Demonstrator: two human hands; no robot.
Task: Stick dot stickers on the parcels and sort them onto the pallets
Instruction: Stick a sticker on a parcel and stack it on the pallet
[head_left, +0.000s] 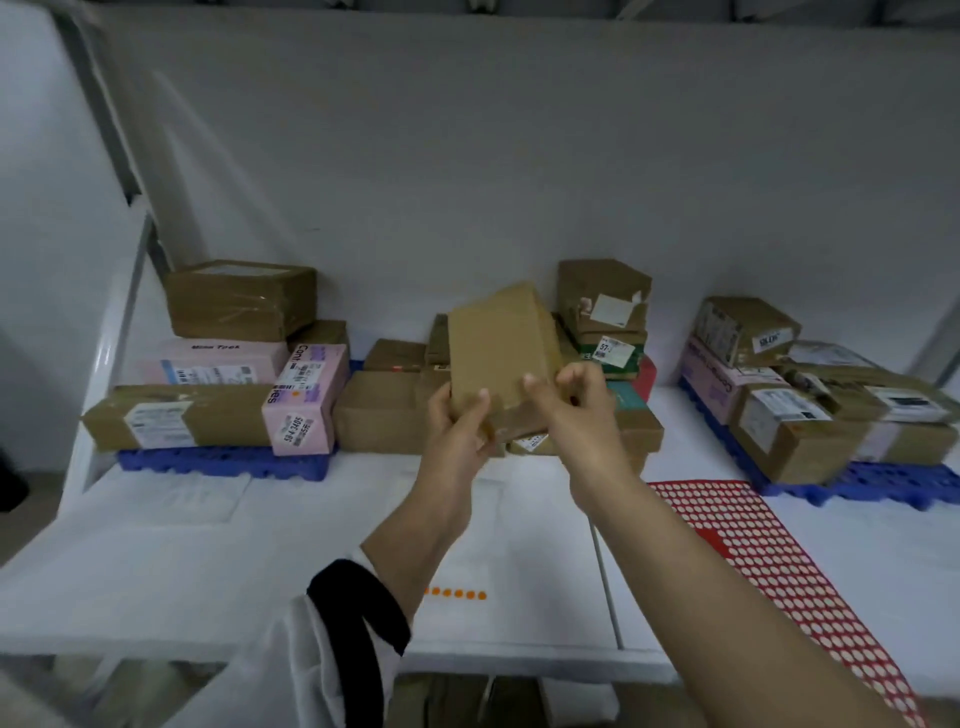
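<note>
While the left hand (457, 426) grips the brown parcel (498, 353) above the middle pile (384, 410), the right hand (576, 400), pinching its lower corner, should press any dot flat.

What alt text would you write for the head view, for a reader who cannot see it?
The left hand and right hand hold a plain brown box up over a white table. Behind it, parcels are stacked on blue pallets; a red sticker sheet lies at the right and a row of orange dots near the front edge.
</note>
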